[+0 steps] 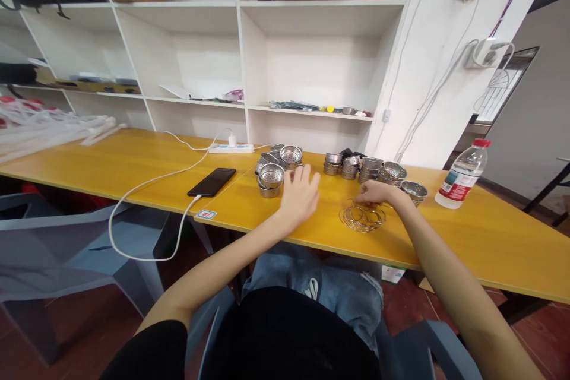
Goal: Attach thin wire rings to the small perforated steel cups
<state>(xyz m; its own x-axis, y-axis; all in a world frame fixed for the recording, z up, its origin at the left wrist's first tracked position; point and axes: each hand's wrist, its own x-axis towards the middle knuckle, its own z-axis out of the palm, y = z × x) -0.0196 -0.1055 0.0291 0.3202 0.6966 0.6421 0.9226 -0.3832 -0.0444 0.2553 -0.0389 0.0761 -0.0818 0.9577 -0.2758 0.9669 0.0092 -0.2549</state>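
Observation:
My left hand [300, 193] is raised over the yellow table beside a cluster of small perforated metal cups [271, 177], its fingers apart and partly curled. No object shows in it, though its far side is hidden. My right hand [374, 193] reaches in from the right, fingers pinched at the top edge of a loose pile of thin metal wire rings [361, 219]. One ring appears to be between the fingertips. Behind that hand stand more perforated metal cups [392, 172], several of them stacked.
On the yellow table [151, 160] lie a black phone [212, 181] with a white cable and a power strip [231, 148]. A water bottle [463, 175] with a red cap stands at right. White shelves [320, 59] rise behind; clear plastic pieces [48, 127] lie far left.

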